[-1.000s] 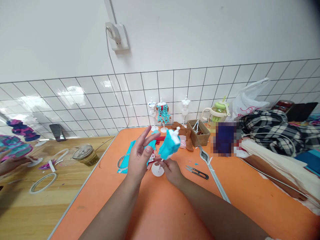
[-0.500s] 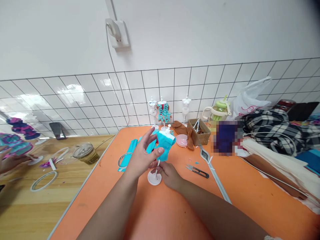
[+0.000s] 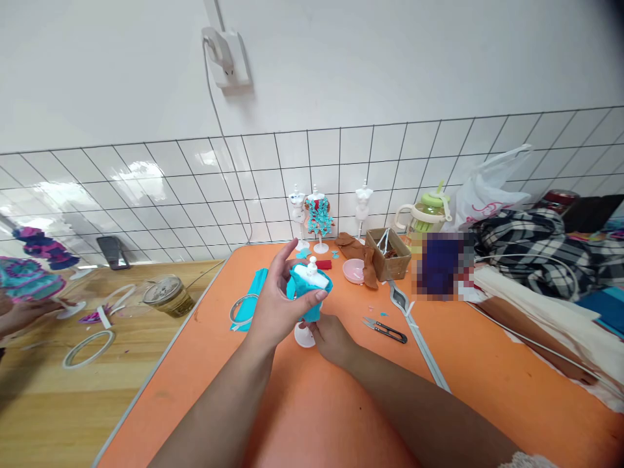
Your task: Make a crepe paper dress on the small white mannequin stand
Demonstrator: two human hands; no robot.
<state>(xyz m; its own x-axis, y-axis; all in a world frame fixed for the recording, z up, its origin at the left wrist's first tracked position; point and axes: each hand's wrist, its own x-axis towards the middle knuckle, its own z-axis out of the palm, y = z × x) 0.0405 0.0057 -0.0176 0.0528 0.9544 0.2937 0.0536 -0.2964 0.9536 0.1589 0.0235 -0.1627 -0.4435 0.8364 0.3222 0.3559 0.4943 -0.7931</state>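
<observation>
A miniature white dress form (image 3: pixel 312 276) wrapped in turquoise cloth (image 3: pixel 314 313) stands slightly tilted between my two hands. My left hand (image 3: pixel 280 299) curves round its left side, the thumb lying across the cloth and a finger behind the shoulder. The index finger points up, off the form. Low down, my right hand (image 3: pixel 334 338) pinches the form at its stem, just above the round white base (image 3: pixel 305 336); its fingertips are partly hidden. Left of my hands, a roll of tape (image 3: pixel 233 312) rests on a flat turquoise cloth piece (image 3: pixel 257 286).
Thread snips (image 3: pixel 385 330) and a grey zipper (image 3: pixel 422 348) lie to the right. Behind are a pink dish (image 3: pixel 353 271), a cardboard box (image 3: pixel 394 260) and other small dress forms (image 3: pixel 319 218). Another person's hand (image 3: pixel 29 315) is at the wooden table, far left.
My left hand has closed in from beside the dress form to around its clothed torso. The form has turned and tilted, its top now nearer me; my right hand stays at the stem.
</observation>
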